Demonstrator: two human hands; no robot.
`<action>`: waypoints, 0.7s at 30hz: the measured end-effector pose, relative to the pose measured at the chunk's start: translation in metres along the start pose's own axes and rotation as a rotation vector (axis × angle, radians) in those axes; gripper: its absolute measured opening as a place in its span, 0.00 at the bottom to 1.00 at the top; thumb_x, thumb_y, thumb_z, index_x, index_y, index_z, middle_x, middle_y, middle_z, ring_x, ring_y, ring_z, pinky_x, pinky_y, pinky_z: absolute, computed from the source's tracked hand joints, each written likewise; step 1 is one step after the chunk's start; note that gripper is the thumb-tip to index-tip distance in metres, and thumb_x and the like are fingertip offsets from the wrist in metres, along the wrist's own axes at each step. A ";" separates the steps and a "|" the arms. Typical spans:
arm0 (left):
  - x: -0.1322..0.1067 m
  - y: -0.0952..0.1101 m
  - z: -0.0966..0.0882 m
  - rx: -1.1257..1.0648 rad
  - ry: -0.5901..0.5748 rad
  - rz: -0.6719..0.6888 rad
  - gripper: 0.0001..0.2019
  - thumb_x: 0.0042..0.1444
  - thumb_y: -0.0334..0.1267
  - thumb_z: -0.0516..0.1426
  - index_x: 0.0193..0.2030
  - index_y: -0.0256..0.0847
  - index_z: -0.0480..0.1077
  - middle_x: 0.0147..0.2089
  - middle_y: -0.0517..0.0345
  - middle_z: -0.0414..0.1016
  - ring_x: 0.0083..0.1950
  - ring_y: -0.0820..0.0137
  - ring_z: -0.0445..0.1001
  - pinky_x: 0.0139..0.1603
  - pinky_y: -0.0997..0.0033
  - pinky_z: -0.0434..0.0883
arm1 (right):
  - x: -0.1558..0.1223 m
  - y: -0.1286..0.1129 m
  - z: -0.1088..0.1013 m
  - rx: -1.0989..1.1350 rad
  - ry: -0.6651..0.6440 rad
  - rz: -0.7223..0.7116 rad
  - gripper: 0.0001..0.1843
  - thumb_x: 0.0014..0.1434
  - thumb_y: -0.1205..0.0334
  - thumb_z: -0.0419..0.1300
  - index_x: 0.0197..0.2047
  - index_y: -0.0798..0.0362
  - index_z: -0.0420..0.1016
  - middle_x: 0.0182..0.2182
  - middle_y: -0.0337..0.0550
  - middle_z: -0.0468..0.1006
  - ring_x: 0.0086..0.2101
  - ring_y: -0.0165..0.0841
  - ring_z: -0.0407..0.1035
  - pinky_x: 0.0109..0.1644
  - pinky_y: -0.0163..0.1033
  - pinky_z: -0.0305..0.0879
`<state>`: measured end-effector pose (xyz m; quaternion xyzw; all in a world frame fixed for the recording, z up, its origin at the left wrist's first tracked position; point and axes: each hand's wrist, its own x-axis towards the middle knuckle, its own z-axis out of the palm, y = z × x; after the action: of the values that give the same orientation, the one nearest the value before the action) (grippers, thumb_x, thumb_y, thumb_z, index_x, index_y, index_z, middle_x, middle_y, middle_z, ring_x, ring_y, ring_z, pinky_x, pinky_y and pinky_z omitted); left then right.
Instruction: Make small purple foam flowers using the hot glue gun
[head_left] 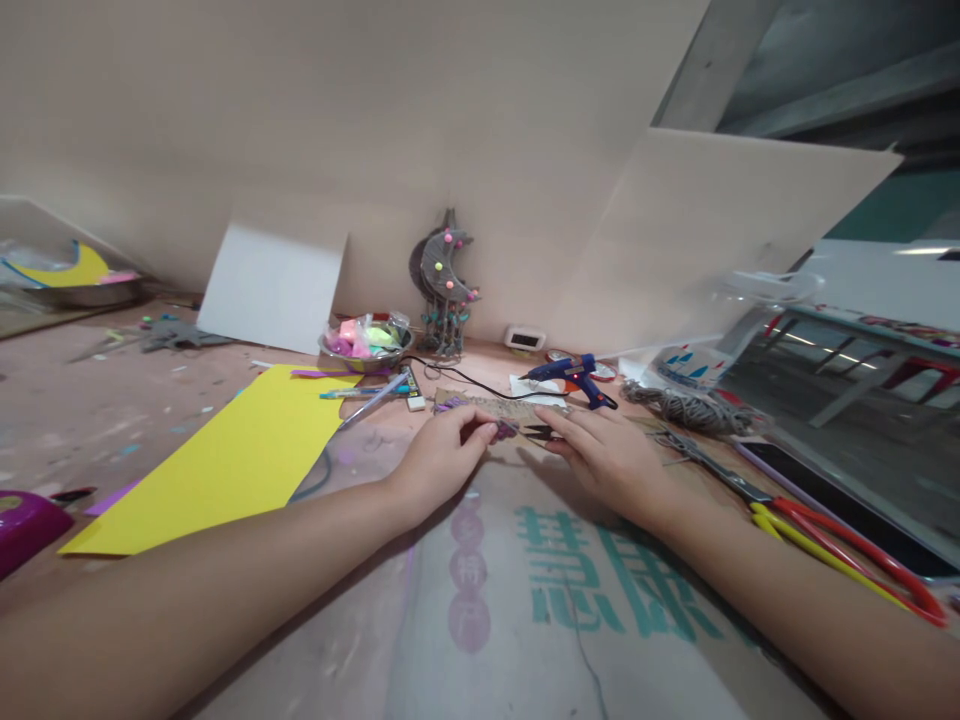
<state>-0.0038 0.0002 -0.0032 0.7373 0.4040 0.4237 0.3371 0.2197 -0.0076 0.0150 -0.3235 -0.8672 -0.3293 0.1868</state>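
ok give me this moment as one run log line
left hand: pinching small purple piece; right hand: holding dark-tipped tool; nearby: blue glue gun, yellow sheet

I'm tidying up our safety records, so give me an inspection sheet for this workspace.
Surface: pinkish table, specked and scrap-strewn; printed sheet covers the front.
Job's things: small purple-grey piece; dark-tipped tool, type unclear.
Clutter: yellow paper, bowl of colourful packets, grey cord, large scissors, phone.
Grip: left hand pinches the piece; right hand holds the tool, tips towards the piece.
Cables: dark cable between the bowl and blue glue gun; plug not visible.
Surroundings: pale wall behind, moon-shaped ornament before it; another table beyond, at right.
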 end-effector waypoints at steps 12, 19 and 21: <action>-0.001 0.001 0.002 0.013 -0.069 0.034 0.09 0.57 0.36 0.49 0.35 0.39 0.70 0.34 0.59 0.75 0.36 0.70 0.71 0.38 0.72 0.65 | -0.003 -0.005 0.004 0.033 -0.058 -0.009 0.18 0.63 0.64 0.48 0.54 0.61 0.64 0.32 0.49 0.77 0.32 0.35 0.69 0.38 0.40 0.59; -0.002 0.001 0.002 0.039 -0.100 0.058 0.09 0.57 0.37 0.49 0.35 0.39 0.69 0.34 0.58 0.74 0.36 0.70 0.71 0.39 0.72 0.65 | -0.003 -0.006 0.007 0.038 -0.064 -0.007 0.18 0.63 0.63 0.49 0.54 0.62 0.64 0.32 0.48 0.76 0.33 0.36 0.68 0.38 0.41 0.58; -0.003 0.001 0.002 0.047 -0.106 0.069 0.09 0.57 0.37 0.49 0.35 0.39 0.69 0.34 0.58 0.74 0.36 0.70 0.71 0.39 0.72 0.65 | -0.002 -0.006 0.007 0.041 -0.069 -0.002 0.18 0.63 0.62 0.49 0.53 0.61 0.64 0.31 0.48 0.76 0.32 0.36 0.68 0.38 0.41 0.58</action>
<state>-0.0027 -0.0030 -0.0042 0.7800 0.3696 0.3858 0.3258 0.2164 -0.0077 0.0061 -0.3300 -0.8799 -0.3003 0.1632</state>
